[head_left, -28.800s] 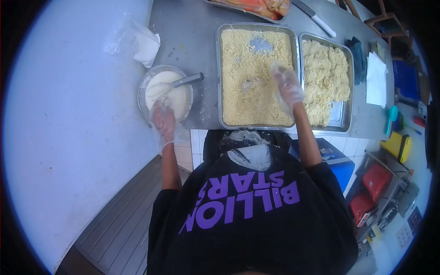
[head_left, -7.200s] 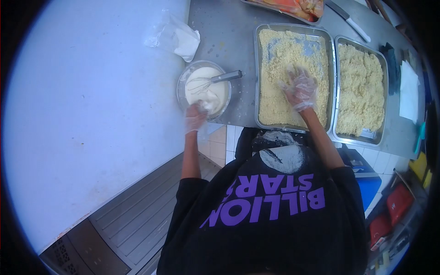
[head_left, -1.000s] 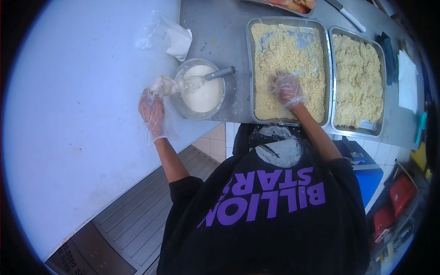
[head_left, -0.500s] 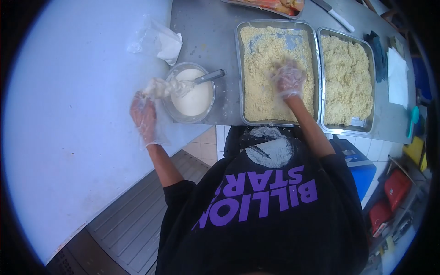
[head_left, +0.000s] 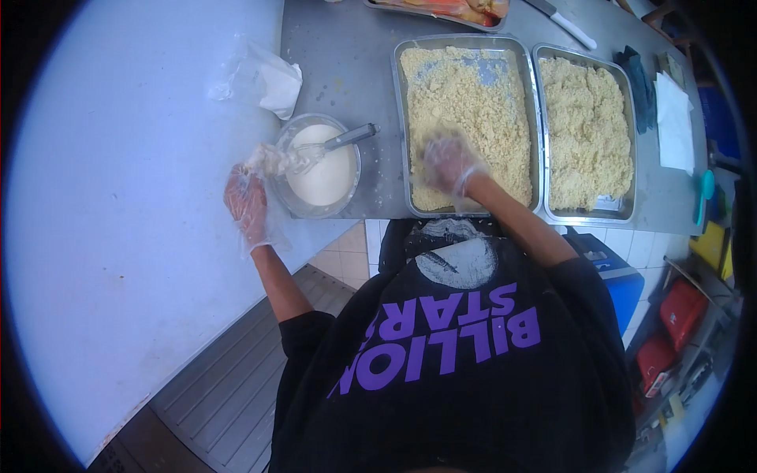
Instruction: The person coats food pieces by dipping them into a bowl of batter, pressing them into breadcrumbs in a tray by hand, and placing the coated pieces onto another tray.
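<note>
My left hand, in a clear plastic glove, is closed on one end of a pale batter-coated piece. The piece reaches over the left rim of a bowl of white batter. A whisk rests in the bowl, its grey handle over the right rim. My right hand, also gloved, is low over the yellow crumbs in the left metal tray; motion smears its fingers. Beside it stands a second metal tray of lumpy crumbs.
A plastic bag of white powder lies behind the bowl. At the back are a tray of orange-red pieces and a white-handled knife. White paper, a dark cloth and a green spoon lie at the right.
My right hand has moved left and toward me across the crumbs. My left hand still holds the coated piece at the bowl's left rim. The whole view has shifted slightly.
</note>
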{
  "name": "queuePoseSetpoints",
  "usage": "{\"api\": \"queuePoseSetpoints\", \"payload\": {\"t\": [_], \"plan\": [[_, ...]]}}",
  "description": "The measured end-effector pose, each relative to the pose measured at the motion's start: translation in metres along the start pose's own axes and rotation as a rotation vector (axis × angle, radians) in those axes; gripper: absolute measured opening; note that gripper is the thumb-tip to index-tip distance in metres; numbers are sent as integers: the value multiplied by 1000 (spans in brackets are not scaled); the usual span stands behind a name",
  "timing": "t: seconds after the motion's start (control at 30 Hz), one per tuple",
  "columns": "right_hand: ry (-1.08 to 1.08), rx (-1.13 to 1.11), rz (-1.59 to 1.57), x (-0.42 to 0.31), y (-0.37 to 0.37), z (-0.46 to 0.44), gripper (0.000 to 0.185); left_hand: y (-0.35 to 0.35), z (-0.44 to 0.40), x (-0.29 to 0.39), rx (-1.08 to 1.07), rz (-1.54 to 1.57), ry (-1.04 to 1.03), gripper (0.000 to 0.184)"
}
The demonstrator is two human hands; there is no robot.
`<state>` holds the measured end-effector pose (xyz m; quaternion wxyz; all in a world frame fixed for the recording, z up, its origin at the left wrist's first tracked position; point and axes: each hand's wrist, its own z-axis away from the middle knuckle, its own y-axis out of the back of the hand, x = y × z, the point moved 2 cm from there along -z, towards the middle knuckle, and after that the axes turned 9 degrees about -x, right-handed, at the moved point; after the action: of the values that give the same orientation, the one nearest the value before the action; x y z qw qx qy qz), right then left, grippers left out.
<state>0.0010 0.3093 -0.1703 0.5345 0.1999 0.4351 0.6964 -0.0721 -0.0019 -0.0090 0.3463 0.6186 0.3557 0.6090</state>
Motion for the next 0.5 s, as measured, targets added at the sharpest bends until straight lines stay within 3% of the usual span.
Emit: {"api": "queuePoseSetpoints", "payload": {"t": [0.03,0.07,0.17,0.23,0.3,0.33,0.4,0.5], "plan": [[0,-2,3,3,-30,-11,56,-7,-5,-13,-16,-20,-3,20],[-54,154,243,11,-74,-27,52,-14,-7,-24,-32,-41,-5,20],[-150,473,617,45,-85,-23,48,-33,-7,-47,56,-110,-156,19],[-359,509,944,63,-66,-3,50,-32,-6,-40,13,-92,-102,19],[-525,368,1134,78,-51,15,55,-27,-5,-29,-29,-73,-49,18],[-463,516,642,89,-46,21,57,-24,-4,-23,-31,-96,-46,17],[-383,639,149,110,-46,22,58,-14,-2,-12,-28,-116,-43,16],[-436,633,124,125,-45,21,58,2,3,9,-25,74,59,15]]}}
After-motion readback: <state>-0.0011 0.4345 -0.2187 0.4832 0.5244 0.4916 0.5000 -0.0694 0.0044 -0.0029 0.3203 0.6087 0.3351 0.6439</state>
